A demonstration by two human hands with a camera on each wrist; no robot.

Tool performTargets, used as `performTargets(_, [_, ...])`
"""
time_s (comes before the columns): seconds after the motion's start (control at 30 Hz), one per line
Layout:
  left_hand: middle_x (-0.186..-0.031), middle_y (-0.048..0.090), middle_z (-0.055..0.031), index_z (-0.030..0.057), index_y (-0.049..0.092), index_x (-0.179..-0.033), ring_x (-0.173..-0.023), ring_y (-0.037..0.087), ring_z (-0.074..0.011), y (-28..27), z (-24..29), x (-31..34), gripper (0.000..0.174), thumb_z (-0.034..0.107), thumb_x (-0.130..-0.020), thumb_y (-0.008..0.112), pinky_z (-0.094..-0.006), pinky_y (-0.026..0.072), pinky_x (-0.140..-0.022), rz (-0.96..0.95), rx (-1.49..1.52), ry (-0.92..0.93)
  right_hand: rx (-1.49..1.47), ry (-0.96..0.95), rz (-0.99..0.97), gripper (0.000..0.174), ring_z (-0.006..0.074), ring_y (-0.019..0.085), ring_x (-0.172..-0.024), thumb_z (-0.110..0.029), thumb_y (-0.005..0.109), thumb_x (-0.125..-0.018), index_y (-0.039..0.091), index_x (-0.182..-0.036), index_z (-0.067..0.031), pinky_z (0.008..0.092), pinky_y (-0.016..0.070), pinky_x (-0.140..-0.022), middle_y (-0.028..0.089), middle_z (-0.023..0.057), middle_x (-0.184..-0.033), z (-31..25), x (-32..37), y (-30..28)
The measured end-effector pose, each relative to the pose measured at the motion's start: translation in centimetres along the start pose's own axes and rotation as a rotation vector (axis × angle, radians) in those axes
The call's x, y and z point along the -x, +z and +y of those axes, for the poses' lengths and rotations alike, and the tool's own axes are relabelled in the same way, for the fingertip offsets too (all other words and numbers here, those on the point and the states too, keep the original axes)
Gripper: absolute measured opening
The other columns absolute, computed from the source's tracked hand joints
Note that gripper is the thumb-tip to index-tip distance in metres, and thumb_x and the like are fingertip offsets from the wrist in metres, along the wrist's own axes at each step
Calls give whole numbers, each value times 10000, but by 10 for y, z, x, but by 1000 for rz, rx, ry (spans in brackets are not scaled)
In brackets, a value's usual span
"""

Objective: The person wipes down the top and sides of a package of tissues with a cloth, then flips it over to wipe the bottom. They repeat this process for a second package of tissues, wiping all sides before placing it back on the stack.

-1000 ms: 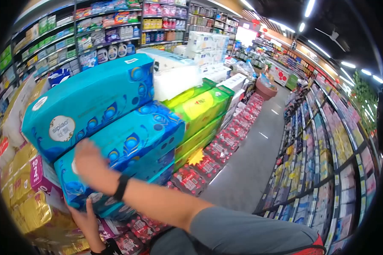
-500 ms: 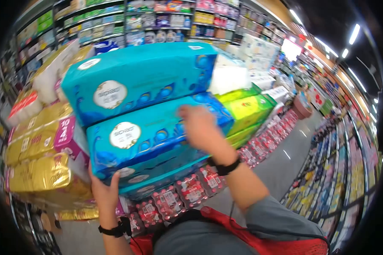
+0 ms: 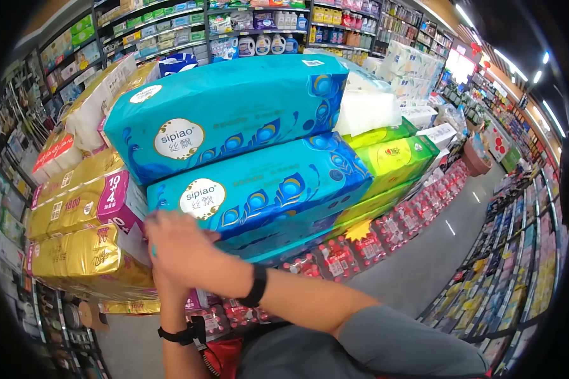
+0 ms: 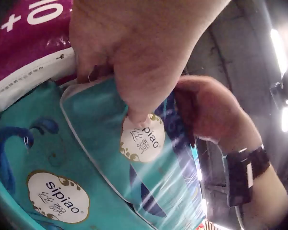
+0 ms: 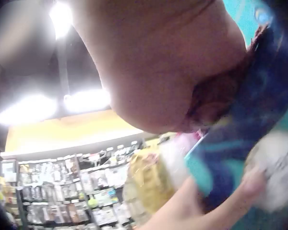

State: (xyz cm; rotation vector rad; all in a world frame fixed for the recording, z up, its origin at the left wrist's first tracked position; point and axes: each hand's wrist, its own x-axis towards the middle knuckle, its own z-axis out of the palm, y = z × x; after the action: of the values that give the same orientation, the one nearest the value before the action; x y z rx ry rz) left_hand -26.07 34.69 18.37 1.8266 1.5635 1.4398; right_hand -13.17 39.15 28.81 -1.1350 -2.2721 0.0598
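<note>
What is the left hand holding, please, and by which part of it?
The left hand grips the front teal pack by its left end, thumb on the oval label.

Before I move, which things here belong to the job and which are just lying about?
Seemingly the job:
- front teal pack
- left hand, right hand, both at its corner
- perhaps the rear teal pack

Just lying about:
- gold packs
- green packs
- red packs
</note>
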Motion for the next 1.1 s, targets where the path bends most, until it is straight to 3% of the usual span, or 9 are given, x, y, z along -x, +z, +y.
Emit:
performTargets(0.2, [-1620, 643, -277, -11, 376, -1776, -1474, 658, -383, -6, 23, -1, 967, 222, -1015, 926, -471, 510, -1247, 67, -54, -61, -65, -88, 83, 440, 435, 701, -1295, -63, 732, -914, 737, -1353, -32, 588, 569, -1025, 747, 202, -1398, 69, 25, -65])
performTargets(0.3, [-1653, 605, -251, -9, 370, -1783, -1506, 608, -339, -5, 26, -3, 975, 209, -1020, 936, -466, 472, -1281, 36, 84, -94, 305, 265, -11, 462, 432, 755, -1169, -111, 676, -982, 727, -1440, -77, 626, 583, -967, 809, 169, -1239, 152, 61, -143])
performTargets(0.33, [-1670, 595, -251, -8, 358, -1791, -1516, 605, -342, -6, 26, -2, 970, 191, -1028, 923, -470, 468, -1287, 27, 73, -93, 306, 145, 279, 442, 431, 758, -1157, -107, 632, -1009, 747, -1436, -113, 637, 581, -966, 827, 157, -1210, 204, 92, -146])
performTargets(0.43, [-1634, 636, -275, -14, 376, -1781, -1477, 660, -369, -2, 24, 0, 1006, 166, -984, 962, -463, 512, -1250, 72, 46, -84, 415, 700, 221, 388, 453, 763, -1193, -144, 575, -1062, 780, -1392, -147, 658, 585, -980, 816, 204, -1222, 276, 121, -202])
performTargets(0.57, [-1647, 631, -283, -6, 371, -1790, -1491, 658, -373, -3, 29, -1, 1010, 147, -982, 957, -462, 512, -1250, 73, 34, -125, 533, 783, 182, 375, 482, 768, -1185, -182, 618, -1046, 788, -1372, -106, 667, 584, -994, 807, 235, -1230, 299, 101, -195])
performTargets(0.77, [-1664, 618, -274, -9, 373, -1792, -1502, 641, -358, -4, 31, -2, 983, 111, -987, 925, -461, 488, -1270, 61, 49, -120, 531, 13, 216, 274, 410, 650, -1302, -228, 827, -857, 842, -1067, -51, 614, 520, -926, 758, 196, -1277, 152, 23, -65])
performTargets(0.83, [-1679, 604, -247, -13, 382, -1783, -1512, 622, -349, -1, 0, 1, 978, 102, -978, 925, -459, 475, -1280, 39, -50, 10, 117, 1, -17, 534, 385, 695, -1114, -229, 898, -767, 770, -1220, 23, 551, 517, -878, 703, 220, -1115, 77, -11, -19])
performTargets(0.93, [-1692, 589, -234, -14, 387, -1779, -1525, 607, -342, 2, -21, -3, 970, 94, -977, 921, -457, 467, -1287, -41, -190, 171, 399, -89, 68, 493, 340, 680, -1192, -263, 814, -851, 754, -1271, -11, 505, 525, -946, 714, 180, -1211, -46, -9, 92])
performTargets(1.1, [-1702, 577, -227, -16, 387, -1777, -1529, 597, -330, -5, 22, -8, 958, 85, -983, 914, -455, 463, -1292, -3, 72, -65, 180, -68, 144, 401, 325, 707, -1221, -205, 802, -858, 796, -1223, -40, 526, 516, -1055, 762, 159, -1213, -1, -10, 16])
